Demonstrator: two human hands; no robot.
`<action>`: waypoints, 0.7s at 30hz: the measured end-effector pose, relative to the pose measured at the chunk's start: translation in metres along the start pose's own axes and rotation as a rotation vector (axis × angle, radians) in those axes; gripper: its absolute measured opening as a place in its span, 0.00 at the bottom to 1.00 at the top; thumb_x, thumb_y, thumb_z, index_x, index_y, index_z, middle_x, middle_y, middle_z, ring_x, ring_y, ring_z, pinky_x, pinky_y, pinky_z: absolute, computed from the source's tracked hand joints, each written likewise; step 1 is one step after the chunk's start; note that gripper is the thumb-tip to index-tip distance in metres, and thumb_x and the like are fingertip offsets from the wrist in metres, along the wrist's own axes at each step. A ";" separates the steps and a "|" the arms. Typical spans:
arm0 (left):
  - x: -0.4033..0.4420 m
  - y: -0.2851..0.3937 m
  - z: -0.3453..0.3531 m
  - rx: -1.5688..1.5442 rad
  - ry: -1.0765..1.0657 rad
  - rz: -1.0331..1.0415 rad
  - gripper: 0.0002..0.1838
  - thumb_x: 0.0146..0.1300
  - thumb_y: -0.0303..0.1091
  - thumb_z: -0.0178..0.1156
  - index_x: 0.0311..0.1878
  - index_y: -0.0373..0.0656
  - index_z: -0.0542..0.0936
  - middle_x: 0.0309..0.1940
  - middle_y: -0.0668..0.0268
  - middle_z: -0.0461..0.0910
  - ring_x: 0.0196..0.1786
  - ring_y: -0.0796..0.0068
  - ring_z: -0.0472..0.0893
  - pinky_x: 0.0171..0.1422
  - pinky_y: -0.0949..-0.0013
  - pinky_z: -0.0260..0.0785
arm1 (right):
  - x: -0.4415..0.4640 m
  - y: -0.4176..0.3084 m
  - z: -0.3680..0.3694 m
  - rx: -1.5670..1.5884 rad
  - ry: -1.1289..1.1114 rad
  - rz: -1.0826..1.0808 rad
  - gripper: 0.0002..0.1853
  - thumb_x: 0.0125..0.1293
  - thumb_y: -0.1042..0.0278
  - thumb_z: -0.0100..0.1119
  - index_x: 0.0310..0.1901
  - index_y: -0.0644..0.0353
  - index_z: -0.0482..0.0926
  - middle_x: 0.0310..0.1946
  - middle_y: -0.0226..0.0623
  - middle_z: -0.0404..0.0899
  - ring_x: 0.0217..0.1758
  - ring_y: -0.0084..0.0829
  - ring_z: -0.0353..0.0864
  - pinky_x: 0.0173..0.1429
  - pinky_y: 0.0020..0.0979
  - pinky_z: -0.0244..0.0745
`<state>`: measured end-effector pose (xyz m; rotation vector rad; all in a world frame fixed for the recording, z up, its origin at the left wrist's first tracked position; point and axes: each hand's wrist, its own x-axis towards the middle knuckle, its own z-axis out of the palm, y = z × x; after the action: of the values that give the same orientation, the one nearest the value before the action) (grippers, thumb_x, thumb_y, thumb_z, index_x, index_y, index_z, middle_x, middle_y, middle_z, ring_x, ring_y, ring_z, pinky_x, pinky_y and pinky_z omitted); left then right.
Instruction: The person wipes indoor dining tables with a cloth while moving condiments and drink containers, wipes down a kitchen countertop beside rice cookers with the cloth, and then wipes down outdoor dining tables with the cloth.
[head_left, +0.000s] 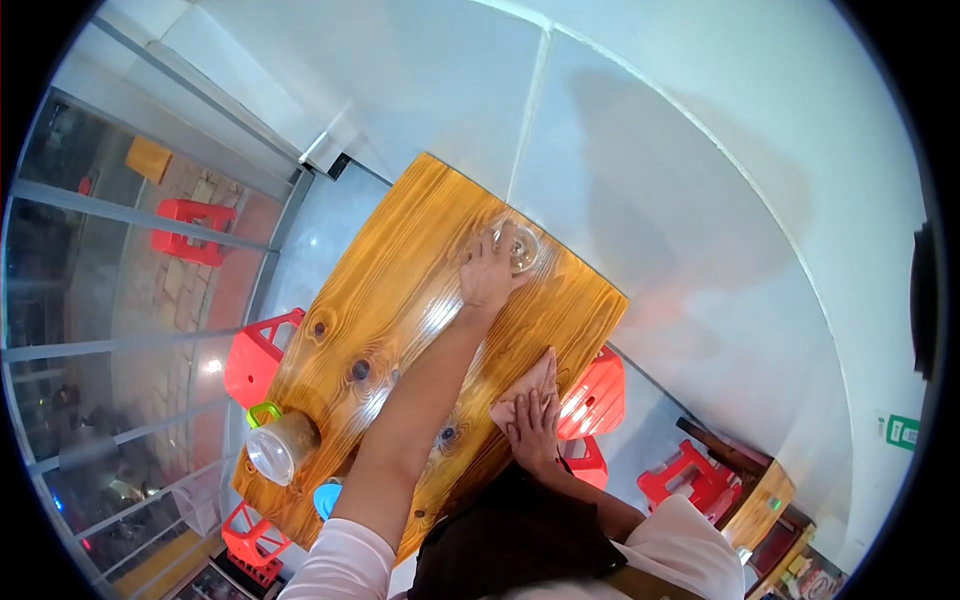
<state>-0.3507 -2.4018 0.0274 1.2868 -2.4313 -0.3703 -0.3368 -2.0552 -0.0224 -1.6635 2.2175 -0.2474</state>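
Note:
My left hand point(487, 268) reaches across the wooden table point(400, 260) to its far side, fingers curled against a clear, round glass-like container point(522, 250). Part of that container is hidden by the fingers. Near the table's right edge, my right hand point(535, 428) presses on a folded pink cloth point(535, 382), with its fingers over the fabric. One corner of the cloth points away from me.
A clear pitcher point(285, 447) with a green handle stands at the table's left end, near a blue round object point(326, 499) partly behind my left arm. Red stools point(262, 360) flank the table, including one point(594, 395) beside my right hand. A pale wall point(660, 220) borders the far side.

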 end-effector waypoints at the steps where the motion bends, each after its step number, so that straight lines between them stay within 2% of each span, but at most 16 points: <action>1: 0.000 0.001 0.002 0.033 -0.005 -0.030 0.55 0.44 0.56 0.80 0.75 0.54 0.63 0.60 0.59 0.74 0.54 0.54 0.82 0.46 0.53 0.81 | 0.004 0.003 -0.005 0.011 0.012 0.075 0.36 0.75 0.53 0.52 0.78 0.63 0.58 0.81 0.54 0.49 0.82 0.70 0.42 0.82 0.64 0.42; 3: 0.000 -0.001 0.001 0.068 -0.093 -0.060 0.57 0.45 0.60 0.78 0.77 0.55 0.62 0.63 0.57 0.72 0.60 0.52 0.79 0.56 0.49 0.77 | 0.028 0.011 -0.014 0.031 0.032 0.213 0.37 0.76 0.56 0.50 0.78 0.70 0.53 0.81 0.62 0.45 0.82 0.71 0.40 0.82 0.63 0.43; 5: -0.007 -0.002 -0.007 0.088 -0.158 -0.087 0.59 0.45 0.63 0.77 0.79 0.55 0.59 0.67 0.55 0.70 0.65 0.50 0.74 0.66 0.45 0.70 | 0.074 0.029 -0.016 0.047 0.317 0.373 0.39 0.77 0.57 0.48 0.78 0.74 0.47 0.79 0.68 0.43 0.83 0.69 0.40 0.83 0.59 0.45; 7: -0.006 0.004 -0.031 0.089 -0.179 -0.098 0.61 0.46 0.65 0.75 0.81 0.54 0.57 0.71 0.53 0.66 0.71 0.48 0.69 0.74 0.42 0.60 | 0.120 0.060 -0.010 0.046 0.580 0.386 0.37 0.78 0.61 0.48 0.76 0.78 0.48 0.77 0.74 0.46 0.79 0.73 0.47 0.81 0.60 0.50; 9: -0.017 0.004 -0.050 0.057 -0.042 -0.016 0.62 0.48 0.66 0.74 0.81 0.50 0.55 0.75 0.52 0.62 0.73 0.47 0.66 0.77 0.41 0.54 | 0.144 0.100 0.009 -0.156 0.670 0.316 0.33 0.79 0.63 0.45 0.76 0.78 0.49 0.76 0.72 0.49 0.78 0.70 0.52 0.79 0.57 0.56; 10: -0.027 0.002 -0.060 0.047 0.026 0.017 0.62 0.50 0.67 0.73 0.82 0.49 0.54 0.76 0.51 0.60 0.74 0.46 0.65 0.78 0.41 0.51 | 0.146 0.104 0.000 -0.032 0.688 0.353 0.33 0.79 0.63 0.46 0.75 0.77 0.51 0.76 0.71 0.51 0.79 0.67 0.53 0.78 0.56 0.58; 12: -0.061 0.001 -0.084 -0.078 0.106 0.019 0.58 0.55 0.63 0.71 0.81 0.45 0.55 0.76 0.50 0.61 0.73 0.45 0.65 0.77 0.42 0.53 | 0.148 0.095 -0.015 0.234 0.693 0.413 0.31 0.80 0.62 0.47 0.73 0.76 0.54 0.75 0.68 0.55 0.79 0.60 0.57 0.76 0.54 0.62; 13: -0.088 0.000 -0.095 -0.131 0.144 0.007 0.56 0.58 0.62 0.70 0.81 0.43 0.55 0.76 0.50 0.61 0.73 0.45 0.65 0.77 0.42 0.53 | 0.141 0.096 -0.010 0.438 0.722 0.383 0.29 0.79 0.62 0.48 0.72 0.76 0.57 0.70 0.65 0.61 0.75 0.57 0.63 0.71 0.52 0.67; 15: -0.158 -0.002 -0.109 -0.290 0.133 -0.095 0.48 0.65 0.55 0.66 0.79 0.40 0.58 0.75 0.47 0.63 0.72 0.43 0.66 0.78 0.46 0.55 | 0.123 0.078 0.001 0.713 0.679 0.392 0.28 0.79 0.63 0.49 0.71 0.75 0.58 0.69 0.64 0.63 0.73 0.55 0.64 0.70 0.51 0.68; 17: -0.249 0.001 -0.109 -0.450 0.022 -0.257 0.41 0.69 0.49 0.63 0.78 0.40 0.60 0.73 0.45 0.66 0.72 0.43 0.67 0.77 0.49 0.58 | 0.091 0.049 0.018 0.834 0.612 0.436 0.28 0.79 0.63 0.49 0.70 0.75 0.59 0.67 0.63 0.64 0.71 0.54 0.66 0.68 0.50 0.69; 19: -0.337 0.010 -0.130 -0.501 0.012 -0.367 0.36 0.71 0.47 0.62 0.76 0.41 0.65 0.70 0.47 0.71 0.70 0.48 0.72 0.73 0.53 0.65 | 0.051 0.014 0.038 0.908 0.529 0.473 0.27 0.78 0.64 0.49 0.69 0.74 0.60 0.66 0.62 0.66 0.69 0.53 0.67 0.67 0.49 0.71; 21: -0.437 0.012 -0.129 -0.465 0.024 -0.529 0.27 0.71 0.47 0.61 0.70 0.47 0.75 0.61 0.55 0.81 0.61 0.56 0.82 0.62 0.57 0.75 | 0.006 -0.025 0.058 1.022 0.371 0.496 0.26 0.78 0.64 0.50 0.68 0.74 0.61 0.64 0.60 0.67 0.67 0.52 0.69 0.65 0.48 0.72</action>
<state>-0.0777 -2.0391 0.0636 1.6637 -1.7911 -0.9823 -0.2942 -2.0644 -0.0683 -0.5326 2.0420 -1.3457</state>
